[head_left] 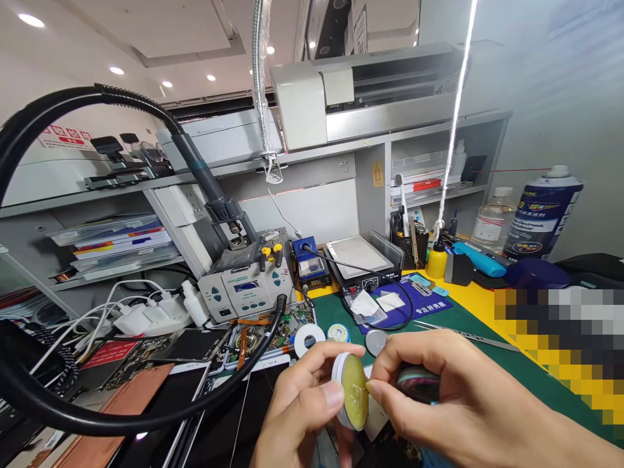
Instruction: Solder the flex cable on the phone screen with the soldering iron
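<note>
Tilted on its side, a small round tin (pixel 355 392) of yellow-green paste is held between the thumb and fingers of my left hand (pixel 305 403). The paste surface faces right and has a mark near its middle. My right hand (pixel 439 383) is closed in a pinch at the paste surface; what its fingertips hold is too small to name. Behind the hands, a round metallic lid (pixel 376 342) lies on the green mat (pixel 468 354).
A grey soldering station (pixel 246 289) stands behind, with a thick black hose (pixel 146 422) looping across the left. Phones and circuit boards (pixel 292 322) lie left of the hands. Tweezers (pixel 472 336), a yellow bottle (pixel 437 261) and a spray can (pixel 543 214) are at the right.
</note>
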The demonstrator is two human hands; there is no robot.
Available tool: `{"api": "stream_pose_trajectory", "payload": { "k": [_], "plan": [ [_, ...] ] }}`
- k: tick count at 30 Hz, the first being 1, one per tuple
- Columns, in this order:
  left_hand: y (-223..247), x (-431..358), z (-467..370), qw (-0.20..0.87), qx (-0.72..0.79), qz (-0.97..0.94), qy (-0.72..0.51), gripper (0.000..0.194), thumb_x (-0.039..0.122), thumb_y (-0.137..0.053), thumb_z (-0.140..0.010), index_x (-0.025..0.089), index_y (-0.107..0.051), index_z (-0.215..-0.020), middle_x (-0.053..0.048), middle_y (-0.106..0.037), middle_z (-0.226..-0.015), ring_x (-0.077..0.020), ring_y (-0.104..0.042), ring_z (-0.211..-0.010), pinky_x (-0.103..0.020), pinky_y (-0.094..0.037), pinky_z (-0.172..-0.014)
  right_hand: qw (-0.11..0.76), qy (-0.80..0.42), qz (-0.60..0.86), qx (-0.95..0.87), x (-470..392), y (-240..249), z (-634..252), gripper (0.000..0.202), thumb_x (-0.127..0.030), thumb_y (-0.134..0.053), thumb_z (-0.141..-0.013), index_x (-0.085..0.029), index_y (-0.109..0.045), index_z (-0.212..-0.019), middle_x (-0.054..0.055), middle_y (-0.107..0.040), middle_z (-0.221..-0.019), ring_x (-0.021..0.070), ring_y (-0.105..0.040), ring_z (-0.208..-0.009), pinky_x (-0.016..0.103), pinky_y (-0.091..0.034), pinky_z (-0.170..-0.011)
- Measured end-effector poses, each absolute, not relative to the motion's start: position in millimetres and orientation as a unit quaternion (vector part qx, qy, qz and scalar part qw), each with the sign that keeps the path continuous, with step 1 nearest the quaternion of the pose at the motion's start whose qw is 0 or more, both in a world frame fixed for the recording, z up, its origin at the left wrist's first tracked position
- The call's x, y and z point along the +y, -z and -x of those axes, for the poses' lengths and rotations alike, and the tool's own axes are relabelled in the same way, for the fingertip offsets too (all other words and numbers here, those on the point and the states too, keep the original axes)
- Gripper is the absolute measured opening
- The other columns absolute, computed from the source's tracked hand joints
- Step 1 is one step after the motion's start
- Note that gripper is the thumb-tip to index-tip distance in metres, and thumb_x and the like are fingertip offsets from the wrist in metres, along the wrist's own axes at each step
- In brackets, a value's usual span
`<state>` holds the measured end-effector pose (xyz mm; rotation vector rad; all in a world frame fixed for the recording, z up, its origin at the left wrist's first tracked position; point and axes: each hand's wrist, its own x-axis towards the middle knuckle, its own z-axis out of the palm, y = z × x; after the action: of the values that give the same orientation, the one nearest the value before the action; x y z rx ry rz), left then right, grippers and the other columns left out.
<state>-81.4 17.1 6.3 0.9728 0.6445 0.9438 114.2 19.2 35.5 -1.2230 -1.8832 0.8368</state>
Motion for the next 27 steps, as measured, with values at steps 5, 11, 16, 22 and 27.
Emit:
{"api": "stream_pose_trajectory", "payload": {
  "k": [5,11,16,22,27],
  "plan": [
    [-3.9,17.1,82.3,0.73,0.289,-0.451,-0.424,0.037,0.04,-0.07,-0.082,0.023,-0.068,-0.115,-0.001,-0.064,-0.077,-0.0086,-0.058,-0.052,-0.018,-0.044,-0.051,0.358,-0.372,0.47,-0.716,20.9,-36.0,-110.8,0.02,-0.032,-0.06,-0.082,-0.019,-0.07,-0.07,0.001,-0.065,-0.062,0.0135,-0.054,-0.051,0.022,-0.043,-0.044],
    [-3.6,16.9,81.7,0.73,0.297,-0.452,-0.418,0.039,0.042,-0.072,-0.08,0.022,-0.068,-0.114,0.0,-0.063,-0.078,-0.0074,-0.056,-0.053,-0.017,-0.038,-0.049,0.374,-0.346,0.459,-0.728,20.0,-34.5,-108.5,0.018,-0.027,-0.06,-0.081,-0.021,-0.072,-0.07,0.002,-0.07,-0.062,0.0175,-0.063,-0.059,0.022,-0.048,-0.049],
    [-6.9,15.5,79.5,0.726,0.321,-0.443,-0.417,0.044,0.045,-0.076,-0.076,0.021,-0.068,-0.112,0.001,-0.06,-0.077,-0.0063,-0.052,-0.052,-0.017,-0.034,-0.048,0.379,-0.375,0.442,-0.721,17.3,-38.1,-109.0,0.017,-0.027,-0.059,-0.08,-0.019,-0.07,-0.07,0.003,-0.074,-0.068,0.0154,-0.063,-0.057,0.021,-0.051,-0.051],
    [-5.0,15.0,79.9,0.711,0.327,-0.465,-0.413,0.046,0.046,-0.074,-0.077,0.021,-0.067,-0.115,0.0,-0.061,-0.079,-0.0067,-0.052,-0.056,-0.017,-0.036,-0.052,0.373,-0.427,0.465,-0.68,14.6,-42.6,-106.9,0.014,-0.027,-0.062,-0.074,-0.019,-0.063,-0.062,-0.001,-0.063,-0.059,0.0102,-0.045,-0.051,0.02,-0.038,-0.045],
    [-4.1,14.6,81.1,0.707,0.33,-0.467,-0.416,0.046,0.045,-0.074,-0.077,0.022,-0.068,-0.116,-0.001,-0.062,-0.084,-0.0091,-0.056,-0.065,-0.017,-0.041,-0.059,0.316,-0.534,0.482,-0.618,18.4,-44.8,-106.0,0.017,-0.032,-0.069,-0.075,-0.019,-0.06,-0.069,-0.006,-0.051,-0.052,0.0081,-0.045,-0.047,0.018,-0.034,-0.043]
  ]
}}
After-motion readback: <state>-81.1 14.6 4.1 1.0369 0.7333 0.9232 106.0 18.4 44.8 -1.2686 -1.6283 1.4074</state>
